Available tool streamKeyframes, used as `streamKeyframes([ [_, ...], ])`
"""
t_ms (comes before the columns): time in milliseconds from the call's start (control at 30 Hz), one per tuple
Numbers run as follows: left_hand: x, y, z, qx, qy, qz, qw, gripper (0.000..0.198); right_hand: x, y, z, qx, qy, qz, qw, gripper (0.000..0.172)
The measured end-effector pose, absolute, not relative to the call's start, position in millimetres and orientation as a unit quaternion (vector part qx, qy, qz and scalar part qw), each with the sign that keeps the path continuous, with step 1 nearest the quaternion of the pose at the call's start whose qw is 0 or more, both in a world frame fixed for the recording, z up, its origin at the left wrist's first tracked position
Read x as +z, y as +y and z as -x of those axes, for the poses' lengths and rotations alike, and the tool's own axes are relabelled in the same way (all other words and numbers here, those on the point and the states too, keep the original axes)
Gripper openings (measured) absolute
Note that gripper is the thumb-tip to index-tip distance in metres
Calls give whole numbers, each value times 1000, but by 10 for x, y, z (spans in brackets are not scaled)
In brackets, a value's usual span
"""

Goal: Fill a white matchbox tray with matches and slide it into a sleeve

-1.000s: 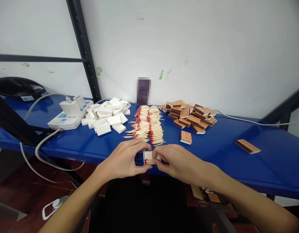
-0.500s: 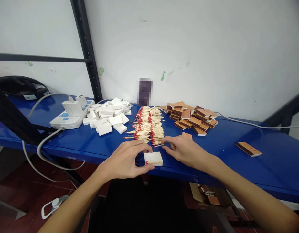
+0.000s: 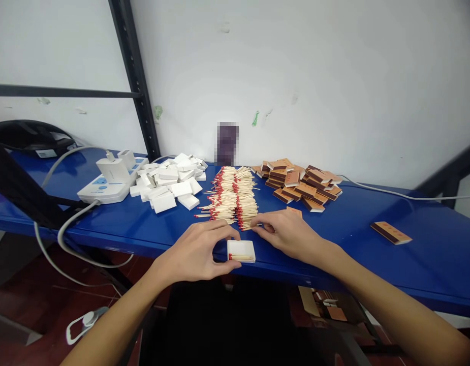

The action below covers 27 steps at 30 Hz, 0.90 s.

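My left hand (image 3: 202, 251) holds a small white matchbox tray (image 3: 247, 246) by its left end, between thumb and fingers, at the table's front edge. A few red-tipped matchsticks (image 3: 240, 257) lie along the tray's near side. Just beyond is a long double-row pile of matchsticks (image 3: 248, 203), with red heads and pale sticks. At the pile's near right corner, my right hand (image 3: 282, 229) has its thumb and forefinger closing around the stick ends; how many sticks are between them is hidden.
White trays (image 3: 166, 202) are heaped left of the matchsticks. Orange-brown matchbox sleeves (image 3: 305, 190) are piled at the right, with one sleeve (image 3: 390, 232) lying apart. A power strip (image 3: 105, 190) with chargers and cables sits at the left by a black shelf post (image 3: 137, 76).
My right fingertips have moved slightly left and closed in on the ends of the matchsticks. The tray in my left hand has tilted, so its inside shows more.
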State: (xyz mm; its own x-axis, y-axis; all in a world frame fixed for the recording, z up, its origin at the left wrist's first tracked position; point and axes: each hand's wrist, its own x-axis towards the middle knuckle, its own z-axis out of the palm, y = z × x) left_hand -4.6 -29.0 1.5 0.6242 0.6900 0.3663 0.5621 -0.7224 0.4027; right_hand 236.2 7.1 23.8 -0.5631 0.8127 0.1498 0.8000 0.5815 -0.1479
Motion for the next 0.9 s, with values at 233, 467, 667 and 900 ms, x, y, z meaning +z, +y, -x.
streamKeyframes([
  [233, 11, -279, 43, 255, 349, -893, 124, 29, 289, 63, -2352, 62, -882, 461, 74, 21],
  [467, 25, -291, 44, 256, 352, -892, 126, 29, 336, 48, -2386, 129, -883, 450, 41, 22],
  [667, 21, -289, 40, 261, 352, -891, 118, 30, 350, 19, -2387, 110, -884, 455, -3, 23],
  [900, 29, -279, 25, 265, 356, -889, 114, 29, 353, 41, -2416, 105, -884, 455, 31, 20],
])
